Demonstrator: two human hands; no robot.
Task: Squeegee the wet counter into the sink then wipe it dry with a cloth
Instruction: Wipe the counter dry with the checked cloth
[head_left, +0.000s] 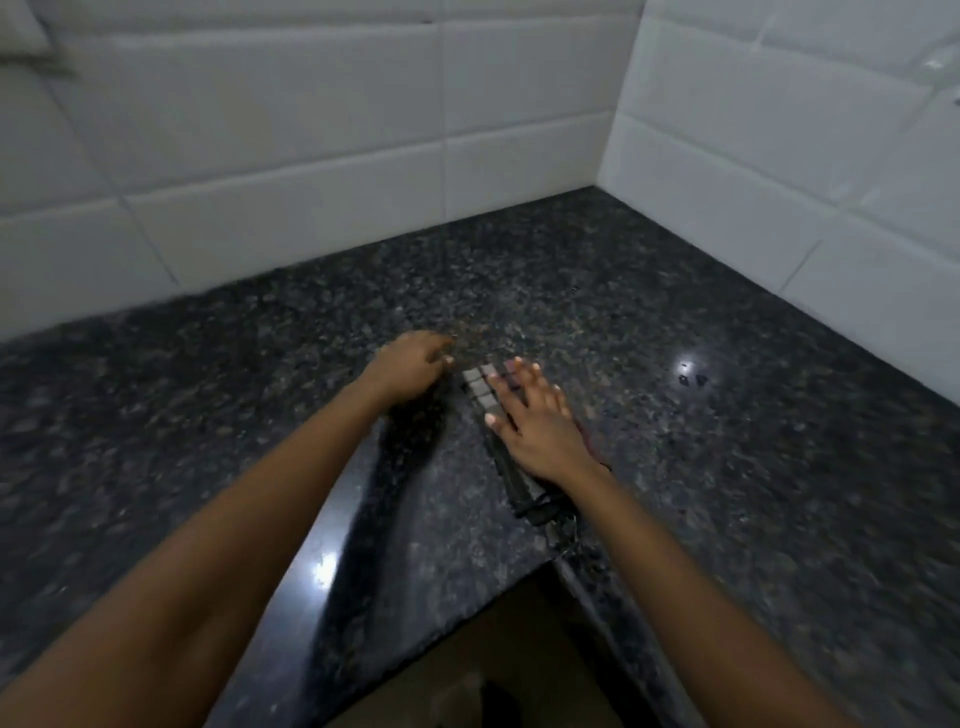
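At frame centre the right hand presses spread fingers flat on what looks like a folded cloth. The left hand hovers loosely curled, empty. Soft and limp; pinch an edge.

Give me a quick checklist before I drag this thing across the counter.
1. Right hand flat on the dark checked object: ok.
2. What the object is, cloth or squeegee: cannot tell, blurred.
3. Left hand off the object, resting on the counter: ok.
4. Sink in sight to aim for: not ok, none visible.
5. Counter wetness: cannot tell; only glare spots show.
6. Path free of clutter: ok.
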